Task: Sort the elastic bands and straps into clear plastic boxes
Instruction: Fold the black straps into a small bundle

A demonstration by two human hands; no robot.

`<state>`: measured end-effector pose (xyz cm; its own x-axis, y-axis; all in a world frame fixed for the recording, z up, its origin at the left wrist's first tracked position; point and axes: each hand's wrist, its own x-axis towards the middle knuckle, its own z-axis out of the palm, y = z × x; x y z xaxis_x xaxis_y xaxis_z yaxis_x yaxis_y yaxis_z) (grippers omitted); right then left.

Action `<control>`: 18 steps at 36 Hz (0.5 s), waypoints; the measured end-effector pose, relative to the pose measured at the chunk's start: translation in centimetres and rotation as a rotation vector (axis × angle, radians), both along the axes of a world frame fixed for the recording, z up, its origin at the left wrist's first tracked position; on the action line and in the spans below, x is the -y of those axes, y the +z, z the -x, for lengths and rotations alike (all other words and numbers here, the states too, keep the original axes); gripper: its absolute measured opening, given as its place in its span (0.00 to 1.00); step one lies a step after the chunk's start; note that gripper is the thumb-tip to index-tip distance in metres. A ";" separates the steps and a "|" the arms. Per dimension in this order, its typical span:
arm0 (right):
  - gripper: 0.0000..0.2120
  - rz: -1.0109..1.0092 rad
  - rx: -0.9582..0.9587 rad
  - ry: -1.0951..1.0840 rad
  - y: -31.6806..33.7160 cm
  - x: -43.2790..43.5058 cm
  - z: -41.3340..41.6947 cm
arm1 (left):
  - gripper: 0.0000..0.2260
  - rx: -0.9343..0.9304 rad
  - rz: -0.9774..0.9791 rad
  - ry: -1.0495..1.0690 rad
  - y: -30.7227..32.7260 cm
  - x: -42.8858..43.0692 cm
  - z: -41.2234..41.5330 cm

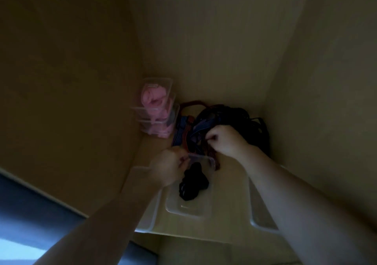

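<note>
Dim, blurry shot inside a beige cupboard, as I read it from here. My left hand [169, 167] has its fingers curled over the far rim of the open clear box [184, 208], gripping it. The box sits on the shelf [226, 222] near the front edge and has a clump of black bands [193, 184] inside, toward its far end. My right hand [226, 142] is just beyond the box, fingers bunched and pinching a red striped strap [212, 154] at the near edge of the pile of straps [226, 115]. The strap's end hangs down beside the box's far right corner. The pile is a dark tangle with blue striped and red pieces, lying at the back of the shelf. To its left, in the back left corner, is a stack of clear boxes [157, 111] holding pink bands [154, 97]. Another clear plastic piece [263, 223] shows by my right forearm; box or lid, I can't tell.
</note>
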<state>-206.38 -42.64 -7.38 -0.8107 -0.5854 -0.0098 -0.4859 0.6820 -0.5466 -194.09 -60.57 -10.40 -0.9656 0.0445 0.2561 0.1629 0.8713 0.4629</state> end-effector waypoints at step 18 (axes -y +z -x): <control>0.07 -0.075 0.059 -0.217 -0.6 -2.5 5.5 | 0.05 0.015 -0.153 -0.016 1.5 0.4 6.5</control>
